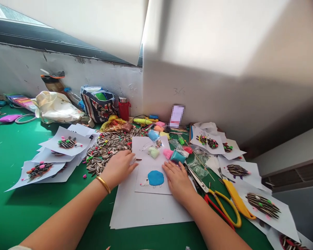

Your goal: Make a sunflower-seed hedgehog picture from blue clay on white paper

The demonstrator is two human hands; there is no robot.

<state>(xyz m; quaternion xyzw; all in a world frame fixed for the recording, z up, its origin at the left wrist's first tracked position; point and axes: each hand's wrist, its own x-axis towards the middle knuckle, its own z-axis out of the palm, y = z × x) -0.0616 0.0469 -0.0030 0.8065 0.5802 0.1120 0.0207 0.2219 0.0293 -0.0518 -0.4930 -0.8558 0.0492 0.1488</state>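
A small white card [143, 187] lies on larger white sheets [146, 211]; on it a hedgehog shape has a blue clay body [155, 178] and a drawn pointed snout with a pink nose. My left hand [120, 168], with a gold bangle at the wrist, is at the card's upper left, beside a heap of striped sunflower seeds [106, 147]. Its fingers are bent round something I cannot make out, with a seed near the fingertips. My right hand [177, 178] lies flat on the card's right edge, fingers spread, just below a blue clay packet [177, 156].
Scissors [216, 201] and a yellow cutter [234, 196] lie right of my right hand. Finished seed hedgehog cards are stacked left [67, 142] and right [266, 205]. Behind stand a red flask [123, 109], a striped bag [99, 104] and a phone [176, 115] against the wall.
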